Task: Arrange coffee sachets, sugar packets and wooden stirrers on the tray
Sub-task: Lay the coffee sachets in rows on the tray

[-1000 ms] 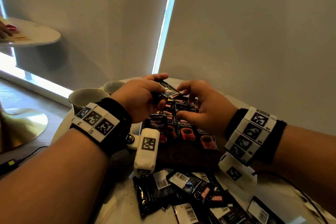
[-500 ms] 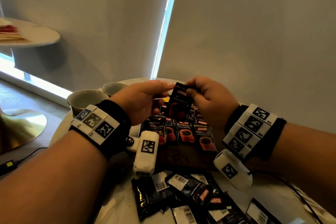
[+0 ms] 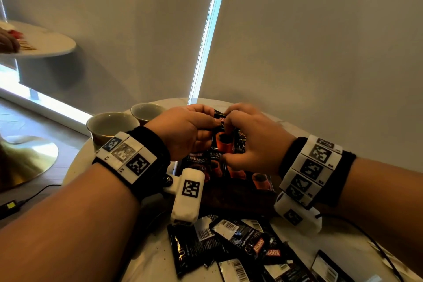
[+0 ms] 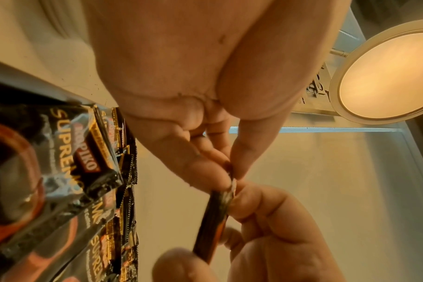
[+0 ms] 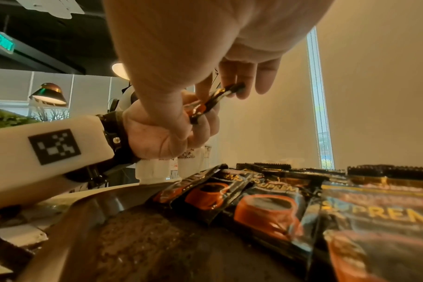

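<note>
Both hands hold one black coffee sachet (image 3: 221, 137) upright above the dark tray (image 3: 238, 194). My left hand (image 3: 183, 130) pinches its top left edge, and my right hand (image 3: 256, 137) pinches the top right corner with the thumb at its lower edge. The sachet shows edge-on in the left wrist view (image 4: 213, 219) and in the right wrist view (image 5: 213, 101). Several sachets (image 3: 229, 167) lie face up in an overlapping row on the tray (image 5: 85, 209), also visible as a row (image 5: 278, 206) below my right hand. No sugar packets or stirrers are in view.
A loose heap of coffee sachets (image 3: 229, 242) lies on the white round table (image 3: 151, 261) in front of the tray. Two cups (image 3: 109, 123) stand at the back left. A cable (image 3: 34, 194) runs off the left side. Another person's hand (image 3: 8, 41) rests on a far table.
The sachet was lifted from a tilted hold and turned upright, face toward me. Both hands rose slightly and now pinch it closer together at its top.
</note>
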`<state>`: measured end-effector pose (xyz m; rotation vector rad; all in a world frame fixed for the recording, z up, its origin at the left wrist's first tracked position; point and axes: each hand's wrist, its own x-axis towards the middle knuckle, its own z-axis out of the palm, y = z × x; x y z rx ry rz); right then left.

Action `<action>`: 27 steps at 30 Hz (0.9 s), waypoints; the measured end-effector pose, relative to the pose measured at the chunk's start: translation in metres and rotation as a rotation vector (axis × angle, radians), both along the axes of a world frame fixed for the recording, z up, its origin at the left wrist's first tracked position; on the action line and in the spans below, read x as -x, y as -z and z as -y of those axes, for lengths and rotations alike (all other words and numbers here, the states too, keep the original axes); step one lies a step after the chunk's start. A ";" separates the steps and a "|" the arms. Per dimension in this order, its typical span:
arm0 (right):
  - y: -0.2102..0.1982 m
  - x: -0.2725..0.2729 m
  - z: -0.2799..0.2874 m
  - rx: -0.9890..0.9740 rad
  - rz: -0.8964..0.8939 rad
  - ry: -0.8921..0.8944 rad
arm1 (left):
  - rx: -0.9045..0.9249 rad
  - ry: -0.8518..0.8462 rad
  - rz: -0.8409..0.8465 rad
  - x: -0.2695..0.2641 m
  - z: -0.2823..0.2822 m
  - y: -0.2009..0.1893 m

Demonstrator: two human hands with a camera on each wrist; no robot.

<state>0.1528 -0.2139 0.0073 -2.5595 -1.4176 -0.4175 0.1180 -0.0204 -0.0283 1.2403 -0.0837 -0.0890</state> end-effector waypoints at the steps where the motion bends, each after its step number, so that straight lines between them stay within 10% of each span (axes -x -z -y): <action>1: 0.001 -0.001 0.000 -0.009 0.001 -0.003 | 0.006 -0.004 -0.014 0.000 0.000 0.000; 11: 0.005 0.001 -0.002 0.307 -0.217 0.104 | 0.370 -0.121 -0.058 0.004 -0.032 -0.012; 27: 0.011 0.001 -0.026 0.540 -0.238 0.164 | 0.352 -0.139 -0.065 0.002 -0.025 -0.008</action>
